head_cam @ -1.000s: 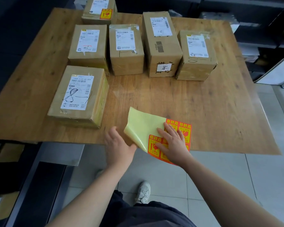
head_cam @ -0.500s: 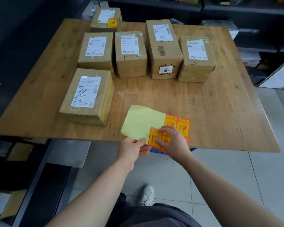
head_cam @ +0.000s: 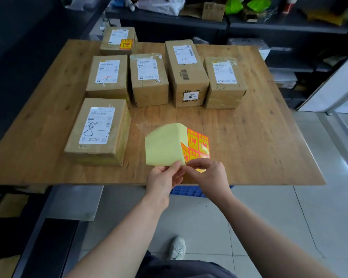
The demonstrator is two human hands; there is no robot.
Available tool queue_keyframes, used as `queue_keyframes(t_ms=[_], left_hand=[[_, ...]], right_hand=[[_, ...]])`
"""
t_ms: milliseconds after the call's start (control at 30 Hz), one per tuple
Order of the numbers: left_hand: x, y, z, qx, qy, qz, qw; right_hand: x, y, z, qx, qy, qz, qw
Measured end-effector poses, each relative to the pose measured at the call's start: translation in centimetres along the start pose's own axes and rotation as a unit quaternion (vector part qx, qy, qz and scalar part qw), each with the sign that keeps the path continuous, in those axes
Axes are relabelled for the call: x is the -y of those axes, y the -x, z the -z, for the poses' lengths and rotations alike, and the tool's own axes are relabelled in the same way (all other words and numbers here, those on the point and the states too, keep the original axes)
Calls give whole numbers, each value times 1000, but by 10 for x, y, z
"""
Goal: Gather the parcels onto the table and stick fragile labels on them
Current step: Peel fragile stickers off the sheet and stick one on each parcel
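Parcels point(head_cam: 149, 81): six are sitting gathered on the tabletop point(head_cam: 249, 137); only the far-left parcel point(head_cam: 117, 47) is wearing a fragile label point(head_cam: 126, 44), five are waiting. Left hand point(head_cam: 162, 181) is pinching the label sheet point(head_cam: 163, 145) above the near edge; right hand point(head_cam: 209, 175) is pinching its lower corner, probably peeling

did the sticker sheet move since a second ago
Yes, the sticker sheet lifted off the table at its near edge, held by left hand and right hand.

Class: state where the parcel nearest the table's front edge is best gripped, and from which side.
Grip the nearest parcel across its narrow width, on both long side faces, from the table's front edge: it lies flat, those sides are free, its far end crowds another parcel.
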State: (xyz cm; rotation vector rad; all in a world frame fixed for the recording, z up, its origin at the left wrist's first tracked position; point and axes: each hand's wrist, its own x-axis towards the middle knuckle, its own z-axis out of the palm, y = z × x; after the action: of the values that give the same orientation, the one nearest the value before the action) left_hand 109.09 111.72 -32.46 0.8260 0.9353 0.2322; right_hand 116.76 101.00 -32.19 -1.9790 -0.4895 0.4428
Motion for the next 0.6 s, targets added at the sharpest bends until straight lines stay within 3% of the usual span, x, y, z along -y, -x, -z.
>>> queue_keyframes(t_ms=[267,600], left_hand=[[-4,3,-4,23,-19,-22,999],[-1,-5,0,27,-30,-40,998]], right_hand=[[10,1,5,-3,-76,-59,995],[8,-4,10,9,-67,-99,993]])
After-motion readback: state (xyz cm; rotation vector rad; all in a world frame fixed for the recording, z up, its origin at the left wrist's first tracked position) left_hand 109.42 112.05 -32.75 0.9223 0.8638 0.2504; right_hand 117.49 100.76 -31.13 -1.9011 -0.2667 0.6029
